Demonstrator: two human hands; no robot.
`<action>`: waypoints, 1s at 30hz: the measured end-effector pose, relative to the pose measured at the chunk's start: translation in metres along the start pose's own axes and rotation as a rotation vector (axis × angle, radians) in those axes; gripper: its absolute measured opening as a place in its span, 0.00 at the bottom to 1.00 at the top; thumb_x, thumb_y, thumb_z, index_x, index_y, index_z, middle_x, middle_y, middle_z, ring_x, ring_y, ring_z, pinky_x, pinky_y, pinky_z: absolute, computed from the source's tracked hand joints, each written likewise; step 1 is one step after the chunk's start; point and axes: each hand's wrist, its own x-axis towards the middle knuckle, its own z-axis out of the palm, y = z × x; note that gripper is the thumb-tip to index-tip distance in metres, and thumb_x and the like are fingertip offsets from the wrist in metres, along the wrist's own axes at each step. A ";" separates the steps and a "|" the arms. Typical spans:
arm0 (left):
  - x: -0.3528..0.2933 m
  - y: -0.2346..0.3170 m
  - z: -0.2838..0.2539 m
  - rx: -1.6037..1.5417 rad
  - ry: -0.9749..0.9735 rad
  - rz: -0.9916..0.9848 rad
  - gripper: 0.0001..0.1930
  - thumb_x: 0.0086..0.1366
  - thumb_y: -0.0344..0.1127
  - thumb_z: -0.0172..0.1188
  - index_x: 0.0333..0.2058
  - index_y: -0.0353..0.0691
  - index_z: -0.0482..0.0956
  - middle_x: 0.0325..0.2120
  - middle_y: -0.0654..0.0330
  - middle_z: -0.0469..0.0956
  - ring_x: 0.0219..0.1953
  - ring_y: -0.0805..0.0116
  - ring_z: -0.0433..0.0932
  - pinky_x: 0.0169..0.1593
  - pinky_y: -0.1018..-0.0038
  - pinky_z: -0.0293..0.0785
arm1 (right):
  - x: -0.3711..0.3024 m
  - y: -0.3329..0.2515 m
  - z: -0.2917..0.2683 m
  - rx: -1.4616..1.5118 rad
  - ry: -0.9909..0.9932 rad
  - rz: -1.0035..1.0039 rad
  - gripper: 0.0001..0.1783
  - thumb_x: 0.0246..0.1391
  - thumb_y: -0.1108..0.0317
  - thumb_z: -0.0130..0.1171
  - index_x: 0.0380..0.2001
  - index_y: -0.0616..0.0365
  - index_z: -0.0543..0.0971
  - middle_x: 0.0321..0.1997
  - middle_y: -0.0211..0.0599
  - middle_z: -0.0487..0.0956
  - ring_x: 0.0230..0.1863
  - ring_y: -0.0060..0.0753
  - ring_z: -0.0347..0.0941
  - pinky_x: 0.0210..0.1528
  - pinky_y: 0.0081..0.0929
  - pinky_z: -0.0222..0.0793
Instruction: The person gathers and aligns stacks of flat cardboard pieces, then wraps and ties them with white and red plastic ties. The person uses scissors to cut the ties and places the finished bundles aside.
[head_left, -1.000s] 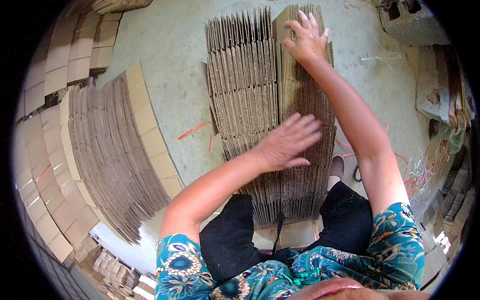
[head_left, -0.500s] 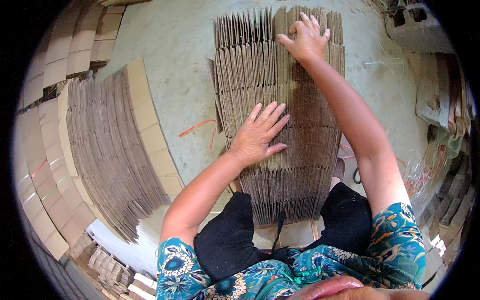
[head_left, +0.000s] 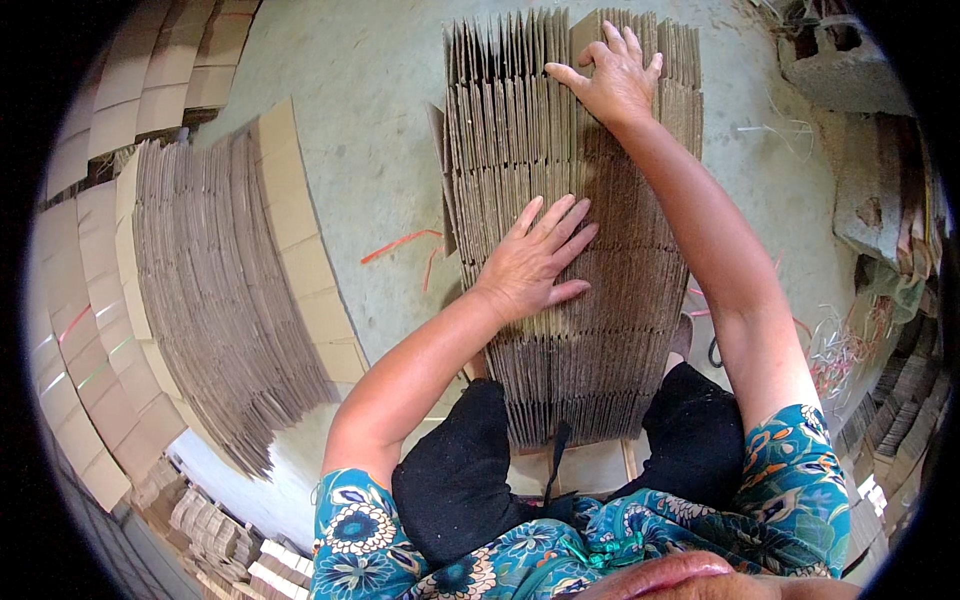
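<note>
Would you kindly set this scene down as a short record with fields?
Left hand: open, palm down on the central cardboard stack
Right hand: open, at that stack's far end
Central stack: many sheets on edge, its near end between the person's legs
Left side: another cardboard stack
Between stacks: red strip on the floor

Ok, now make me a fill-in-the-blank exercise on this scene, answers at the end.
1. Of the person's two hands, the ____ hand is nearer the far end of the central cardboard stack.
2. The curved row of cardboard is on the person's ____ side of that stack.
3. The trousers are coloured ____.
4. The blue-green sleeves are printed with a pattern of ____.

Missing words: right; left; black; flowers.
</note>
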 end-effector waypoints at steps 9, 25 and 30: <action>0.001 -0.001 0.004 -0.029 0.040 0.017 0.38 0.52 0.59 0.56 0.58 0.42 0.62 0.61 0.53 0.53 0.65 0.56 0.48 0.66 0.56 0.41 | -0.001 0.010 0.026 -0.037 0.051 -0.141 0.19 0.50 0.46 0.55 0.35 0.46 0.80 0.64 0.36 0.60 0.68 0.41 0.46 0.64 0.61 0.33; -0.001 -0.006 0.012 -0.038 0.070 0.040 0.39 0.52 0.62 0.54 0.57 0.43 0.62 0.61 0.52 0.54 0.65 0.56 0.48 0.66 0.57 0.40 | -0.001 -0.013 0.033 0.110 0.103 -0.115 0.16 0.51 0.48 0.54 0.34 0.45 0.80 0.64 0.38 0.60 0.68 0.41 0.46 0.64 0.62 0.32; -0.002 -0.005 0.009 -0.033 0.073 0.032 0.39 0.53 0.62 0.53 0.58 0.43 0.62 0.61 0.52 0.54 0.65 0.56 0.48 0.66 0.58 0.40 | -0.002 -0.033 0.013 0.046 0.016 -0.077 0.22 0.49 0.40 0.53 0.34 0.45 0.80 0.64 0.39 0.60 0.68 0.42 0.46 0.63 0.65 0.32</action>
